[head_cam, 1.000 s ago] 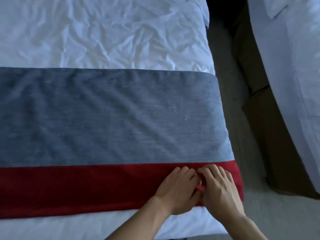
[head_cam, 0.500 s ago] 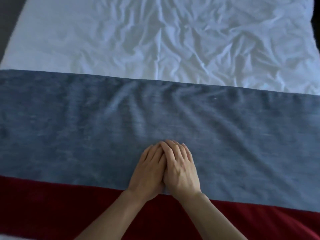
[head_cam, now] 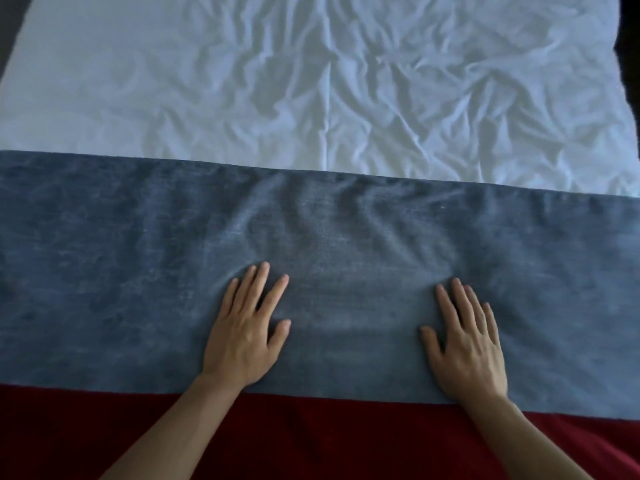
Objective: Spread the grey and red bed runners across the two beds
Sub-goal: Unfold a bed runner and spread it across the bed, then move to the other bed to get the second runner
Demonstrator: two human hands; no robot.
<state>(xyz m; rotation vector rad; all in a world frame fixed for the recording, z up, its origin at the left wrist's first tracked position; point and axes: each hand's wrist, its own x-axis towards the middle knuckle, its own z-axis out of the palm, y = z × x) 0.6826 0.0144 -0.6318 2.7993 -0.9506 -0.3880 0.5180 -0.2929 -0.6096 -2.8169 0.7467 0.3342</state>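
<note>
A grey bed runner (head_cam: 104, 271) lies flat across the whole width of the bed, with soft creases near its middle. Along its near edge runs a red runner band (head_cam: 311, 441), partly covered by my forearms. My left hand (head_cam: 247, 336) rests palm down on the grey cloth, fingers spread, holding nothing. My right hand (head_cam: 467, 344) lies palm down on the grey cloth to the right, fingers apart, also holding nothing. A wide gap of grey cloth separates the two hands.
Beyond the runner the bed is covered by a wrinkled white sheet (head_cam: 311, 81). Dark floor shows at the far left corner (head_cam: 10, 26) and past the bed's right edge (head_cam: 628, 36).
My hands left the red band at the bed's right corner, met on the grey runner's middle, and have now slid apart sideways. The view shifted left and closer.
</note>
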